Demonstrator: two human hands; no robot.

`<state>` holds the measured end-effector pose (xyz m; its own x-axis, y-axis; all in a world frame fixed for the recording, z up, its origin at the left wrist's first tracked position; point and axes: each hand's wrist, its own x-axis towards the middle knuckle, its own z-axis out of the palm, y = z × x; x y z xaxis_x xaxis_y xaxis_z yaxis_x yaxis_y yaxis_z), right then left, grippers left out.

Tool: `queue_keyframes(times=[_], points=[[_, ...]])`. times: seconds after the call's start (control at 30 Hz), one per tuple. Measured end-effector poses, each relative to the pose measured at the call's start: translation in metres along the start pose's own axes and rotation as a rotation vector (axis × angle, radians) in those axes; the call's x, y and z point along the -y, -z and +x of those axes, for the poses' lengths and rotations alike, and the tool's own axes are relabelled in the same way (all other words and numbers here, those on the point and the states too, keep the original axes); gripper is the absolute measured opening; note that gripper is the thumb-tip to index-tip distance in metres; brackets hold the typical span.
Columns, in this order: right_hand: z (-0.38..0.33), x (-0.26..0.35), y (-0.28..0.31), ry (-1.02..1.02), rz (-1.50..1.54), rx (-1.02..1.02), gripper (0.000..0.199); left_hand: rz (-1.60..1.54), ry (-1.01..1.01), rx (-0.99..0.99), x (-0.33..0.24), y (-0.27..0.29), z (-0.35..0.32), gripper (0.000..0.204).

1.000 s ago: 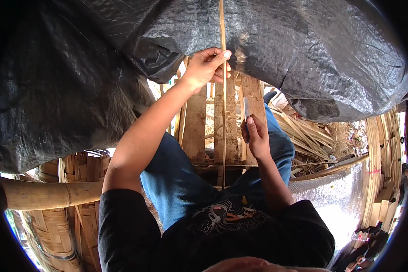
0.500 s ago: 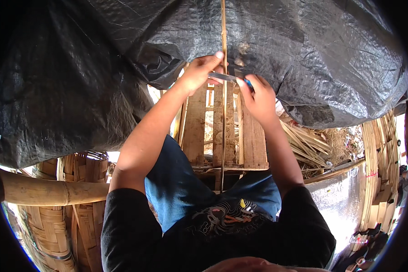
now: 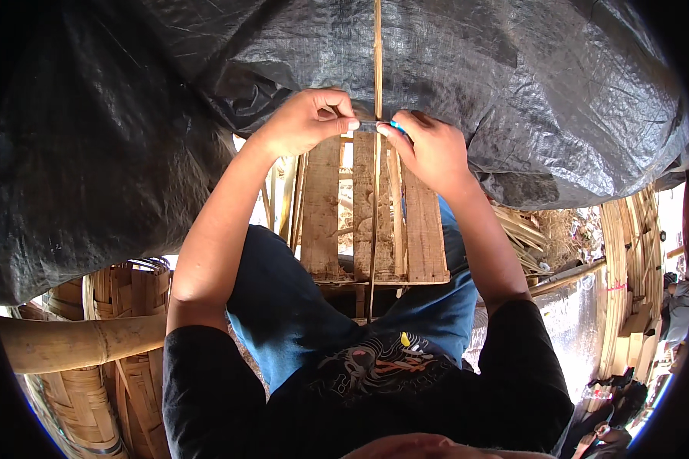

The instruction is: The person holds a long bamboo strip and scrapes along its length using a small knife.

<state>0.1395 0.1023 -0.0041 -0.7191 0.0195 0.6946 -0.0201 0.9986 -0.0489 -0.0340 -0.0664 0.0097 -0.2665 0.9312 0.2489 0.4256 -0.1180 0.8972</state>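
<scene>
A long thin bamboo strip runs from the top of the view down between my knees, its lower part over the slatted wooden stand. Across the strip lies a small knife with a dark blade and a bit of blue at its handle. My right hand is closed round the handle, its thumb by the strip. On the other side, my left hand pinches the blade's far end between thumb and forefinger. The rest of the handle is hidden in my right hand.
Black plastic sheeting hangs across the far side. A thick bamboo pole and woven bamboo baskets are at my left. Loose bamboo strips lie at the right, with upright strips beyond.
My left hand has shifted left from beside the strip and now pinches the blade's end. The knife sits slightly higher and flatter across the strip, and my right hand has moved up a little.
</scene>
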Motion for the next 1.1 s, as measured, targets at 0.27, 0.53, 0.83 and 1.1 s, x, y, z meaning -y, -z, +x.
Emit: queue_keyframes(times=[0.27, 0.53, 0.83, 1.1], points=[[-0.037, 0.004, -0.004, 0.033, 0.032, 0.029, 0.027, 0.304, -0.052, 0.174, -0.005, -0.018, -0.013, 0.012], [-0.013, -0.011, -0.023, -0.062, 0.204, -0.097, 0.025, 0.413, -0.208, -0.104, -0.019, -0.015, -0.003, 0.015], [-0.016, -0.005, -0.026, -0.058, 0.246, -0.087, 0.023, 0.415, -0.111, -0.032, -0.012, -0.009, -0.007, 0.016], [-0.031, -0.003, -0.038, -0.018, 0.149, -0.030, 0.026, 0.476, -0.073, 0.048, 0.001, -0.007, -0.010, 0.017]])
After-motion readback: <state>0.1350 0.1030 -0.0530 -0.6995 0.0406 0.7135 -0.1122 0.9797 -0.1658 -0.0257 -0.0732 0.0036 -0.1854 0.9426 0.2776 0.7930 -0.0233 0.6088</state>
